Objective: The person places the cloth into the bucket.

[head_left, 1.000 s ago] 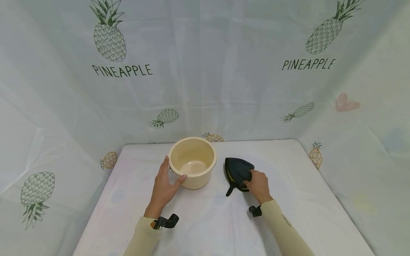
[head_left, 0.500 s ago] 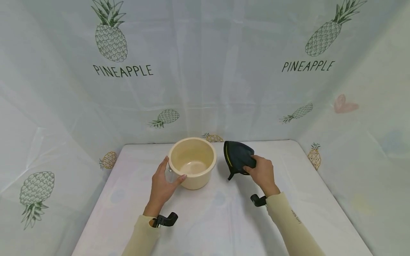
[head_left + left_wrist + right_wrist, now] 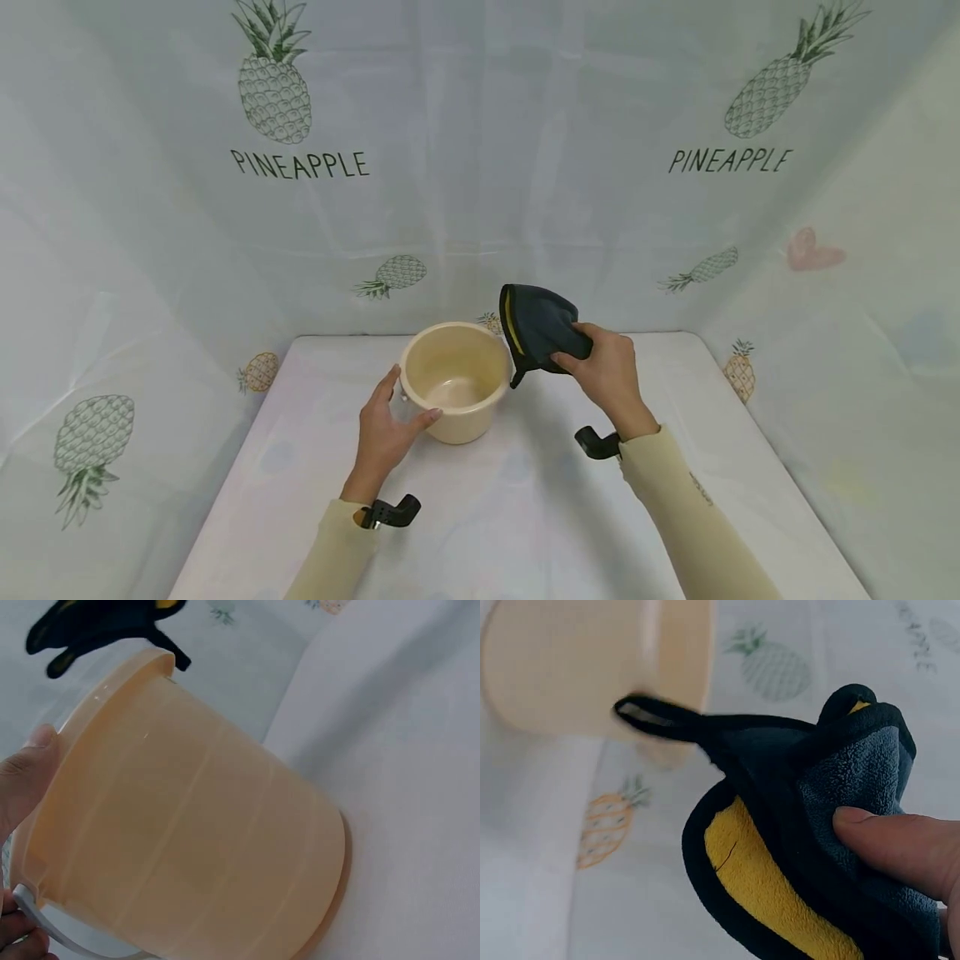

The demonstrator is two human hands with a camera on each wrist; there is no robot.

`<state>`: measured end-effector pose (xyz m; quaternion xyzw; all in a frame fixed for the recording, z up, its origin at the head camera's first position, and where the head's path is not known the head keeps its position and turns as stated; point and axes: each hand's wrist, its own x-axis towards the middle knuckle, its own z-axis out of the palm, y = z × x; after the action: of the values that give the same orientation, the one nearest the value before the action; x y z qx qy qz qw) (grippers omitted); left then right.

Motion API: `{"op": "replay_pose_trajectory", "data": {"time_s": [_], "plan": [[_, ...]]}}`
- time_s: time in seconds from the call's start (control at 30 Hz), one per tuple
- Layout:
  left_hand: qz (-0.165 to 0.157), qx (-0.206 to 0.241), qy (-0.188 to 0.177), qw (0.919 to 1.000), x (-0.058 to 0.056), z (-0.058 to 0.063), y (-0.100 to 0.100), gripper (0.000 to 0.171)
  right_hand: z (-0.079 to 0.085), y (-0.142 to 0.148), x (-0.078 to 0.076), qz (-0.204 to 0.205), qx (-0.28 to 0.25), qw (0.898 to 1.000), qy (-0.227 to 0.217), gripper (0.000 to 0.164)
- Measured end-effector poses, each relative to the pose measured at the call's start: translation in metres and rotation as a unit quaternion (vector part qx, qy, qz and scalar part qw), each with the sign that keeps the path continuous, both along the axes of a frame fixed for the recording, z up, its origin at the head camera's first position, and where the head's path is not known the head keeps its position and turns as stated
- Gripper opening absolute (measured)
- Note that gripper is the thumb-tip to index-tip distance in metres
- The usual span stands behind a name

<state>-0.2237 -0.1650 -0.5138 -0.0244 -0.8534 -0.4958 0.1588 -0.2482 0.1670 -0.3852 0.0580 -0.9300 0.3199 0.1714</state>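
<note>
A cream plastic bucket [image 3: 455, 371] stands upright on the white-covered table, its inside visible from above. My left hand [image 3: 384, 437] holds it by the near left side, thumb on the rim and fingers along the outer wall by the grey bail handle [image 3: 71, 943]. My right hand [image 3: 609, 371] pinches a folded microfibre cloth [image 3: 542, 325], dark blue-grey on one face, yellow on the other, with black edging. The cloth is raised above the table just right of the bucket. Its black hanging loop [image 3: 660, 720] points toward the bucket and overlaps it in the right wrist view.
The white table [image 3: 510, 517] has its back edge just behind the bucket. Pineapple-printed sheeting [image 3: 480, 183] rises behind the table and on both sides. A black wrist camera [image 3: 397, 511] sits on the left wrist, another black camera [image 3: 597, 442] on the right.
My right hand has lifted the cloth off the table, up and leftward to beside the bucket's rim. My left hand and the bucket have stayed in place.
</note>
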Motion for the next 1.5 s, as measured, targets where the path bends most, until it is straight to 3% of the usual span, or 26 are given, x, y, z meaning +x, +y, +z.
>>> {"op": "replay_pose_trajectory", "data": {"time_s": [0.23, 0.43, 0.7, 1.0, 1.5], "plan": [[0.005, 0.007, -0.007, 0.9999, 0.0, -0.003, -0.003, 0.111, 0.02, -0.034, -0.007, 0.031, -0.007, 0.999, 0.0, 0.058], [0.01, 0.014, -0.014, 0.9997, -0.001, -0.002, -0.001, 0.11, 0.023, -0.059, -0.015, 0.054, -0.008, 0.998, -0.02, 0.058], [0.01, 0.02, -0.027, 0.9994, -0.002, -0.002, 0.002, 0.109, 0.014, -0.085, -0.022, 0.073, -0.001, 0.996, -0.046, 0.059], [0.009, 0.013, -0.015, 0.9998, -0.004, -0.005, -0.001, 0.108, -0.001, -0.103, -0.029, 0.08, 0.001, 0.996, -0.044, 0.056], [0.011, -0.003, 0.014, 0.9998, -0.007, -0.008, -0.002, 0.11, -0.009, -0.102, -0.032, 0.076, -0.019, 0.997, -0.014, 0.056]]}}
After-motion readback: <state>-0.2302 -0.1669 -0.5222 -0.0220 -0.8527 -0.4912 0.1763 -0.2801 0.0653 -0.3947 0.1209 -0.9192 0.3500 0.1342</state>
